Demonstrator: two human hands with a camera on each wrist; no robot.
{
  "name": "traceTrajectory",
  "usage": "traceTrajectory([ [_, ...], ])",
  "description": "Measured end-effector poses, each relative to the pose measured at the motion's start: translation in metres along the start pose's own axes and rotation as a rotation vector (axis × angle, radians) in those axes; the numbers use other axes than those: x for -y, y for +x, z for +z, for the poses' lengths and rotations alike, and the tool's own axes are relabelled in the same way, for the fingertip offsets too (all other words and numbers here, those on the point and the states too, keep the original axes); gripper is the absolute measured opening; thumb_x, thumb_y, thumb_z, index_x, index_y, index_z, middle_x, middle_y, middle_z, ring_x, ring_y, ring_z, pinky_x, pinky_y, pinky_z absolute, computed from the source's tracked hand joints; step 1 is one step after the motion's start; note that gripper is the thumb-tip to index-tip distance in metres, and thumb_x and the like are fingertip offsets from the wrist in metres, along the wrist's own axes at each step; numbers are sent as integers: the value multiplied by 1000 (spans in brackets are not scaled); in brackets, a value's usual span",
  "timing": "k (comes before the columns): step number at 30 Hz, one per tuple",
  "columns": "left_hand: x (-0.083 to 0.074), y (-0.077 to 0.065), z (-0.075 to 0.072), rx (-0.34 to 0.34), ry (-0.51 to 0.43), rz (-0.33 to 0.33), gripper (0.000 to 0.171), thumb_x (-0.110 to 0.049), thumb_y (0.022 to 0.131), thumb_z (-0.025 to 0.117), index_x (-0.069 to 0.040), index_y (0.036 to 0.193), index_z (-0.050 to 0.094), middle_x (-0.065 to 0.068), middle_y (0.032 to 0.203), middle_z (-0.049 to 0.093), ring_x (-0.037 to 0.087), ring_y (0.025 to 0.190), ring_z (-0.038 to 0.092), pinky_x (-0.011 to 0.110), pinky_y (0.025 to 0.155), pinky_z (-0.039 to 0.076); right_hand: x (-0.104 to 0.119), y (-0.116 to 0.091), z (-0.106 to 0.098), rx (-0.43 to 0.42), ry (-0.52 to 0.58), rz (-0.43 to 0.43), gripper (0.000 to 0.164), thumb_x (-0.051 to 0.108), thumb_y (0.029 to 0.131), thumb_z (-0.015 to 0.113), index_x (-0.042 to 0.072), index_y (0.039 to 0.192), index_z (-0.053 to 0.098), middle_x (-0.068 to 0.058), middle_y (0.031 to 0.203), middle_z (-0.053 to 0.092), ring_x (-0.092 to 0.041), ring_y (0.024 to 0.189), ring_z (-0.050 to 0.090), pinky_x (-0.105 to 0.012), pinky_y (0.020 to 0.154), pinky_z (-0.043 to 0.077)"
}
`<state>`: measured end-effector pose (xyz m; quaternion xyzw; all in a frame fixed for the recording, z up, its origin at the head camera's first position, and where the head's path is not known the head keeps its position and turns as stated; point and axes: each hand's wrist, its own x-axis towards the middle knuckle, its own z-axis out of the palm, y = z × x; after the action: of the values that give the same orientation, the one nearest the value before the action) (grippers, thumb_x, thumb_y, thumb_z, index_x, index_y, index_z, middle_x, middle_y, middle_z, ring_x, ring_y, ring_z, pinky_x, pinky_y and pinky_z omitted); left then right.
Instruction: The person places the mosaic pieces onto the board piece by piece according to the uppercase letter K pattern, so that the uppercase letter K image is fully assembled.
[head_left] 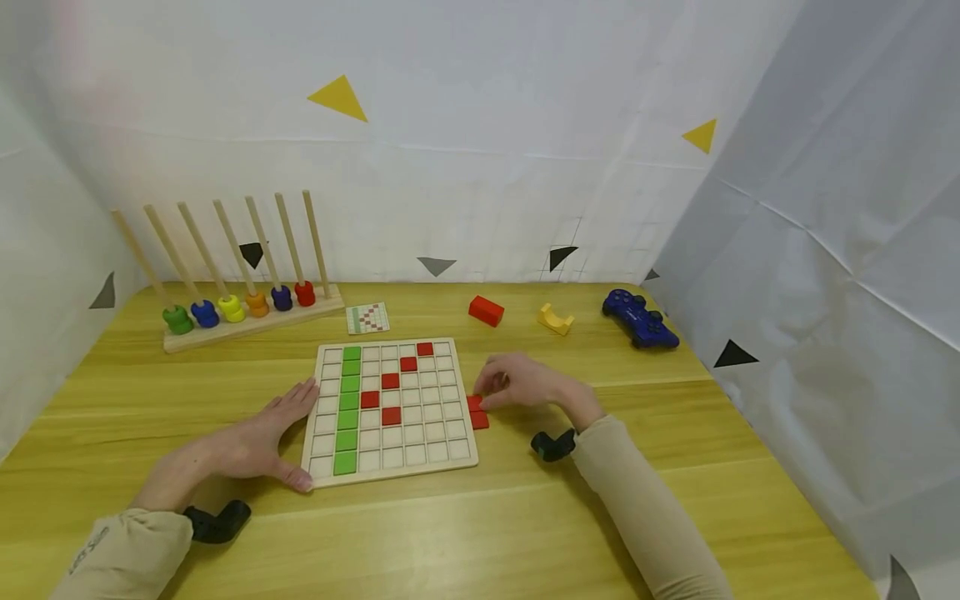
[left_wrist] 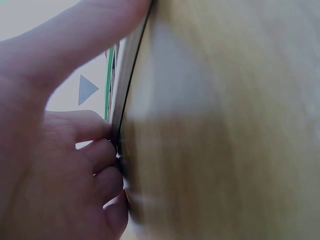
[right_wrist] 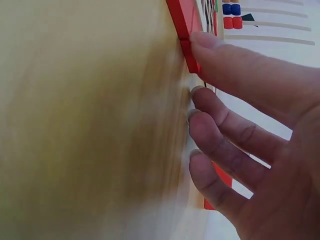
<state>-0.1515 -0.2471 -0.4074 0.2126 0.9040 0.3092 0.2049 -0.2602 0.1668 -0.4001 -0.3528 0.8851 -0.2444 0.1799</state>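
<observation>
A square wooden grid board (head_left: 438,456) lies on the table, with a column of green tiles (head_left: 347,419) and several red tiles (head_left: 391,381) in its cells. Along its left edge rests my left hand (head_left: 258,437), fingers and thumb spread and touching the rim. Beyond the right edge, two loose red tiles (head_left: 479,421) lie side by side. My right hand (head_left: 521,382) is over them. In the right wrist view the thumb touches a red tile (right_wrist: 187,50), while the bent fingertips hang just past the tile's end.
A wooden peg stand (head_left: 247,325) with coloured beads is at the back left. Near it lies a small pattern card (head_left: 367,318). Behind the board are a red block (head_left: 486,311), a yellow arch block (head_left: 555,320) and a blue game controller (head_left: 639,318). White sheeting surrounds the table.
</observation>
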Motion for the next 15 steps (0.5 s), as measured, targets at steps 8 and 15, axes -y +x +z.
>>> traceTrajectory([
  [8, -2, 0, -1, 2, -7, -2, 132, -48, 67, 89, 6, 157, 9, 26, 166, -4, 47, 151, -5, 68, 117, 2, 1, 1, 1, 3, -29, -31, 16, 27, 89, 77, 21, 104, 75, 7, 99, 63, -10, 87, 58, -26, 77, 52],
  [15, -3, -1, -1, 6, -22, 0, 132, -47, 67, 89, 6, 158, 9, 26, 166, -4, 47, 151, -6, 68, 118, 1, 2, -1, -1, 6, -19, -20, 20, 29, 87, 79, 19, 104, 74, 4, 100, 63, -12, 87, 57, -26, 77, 51],
])
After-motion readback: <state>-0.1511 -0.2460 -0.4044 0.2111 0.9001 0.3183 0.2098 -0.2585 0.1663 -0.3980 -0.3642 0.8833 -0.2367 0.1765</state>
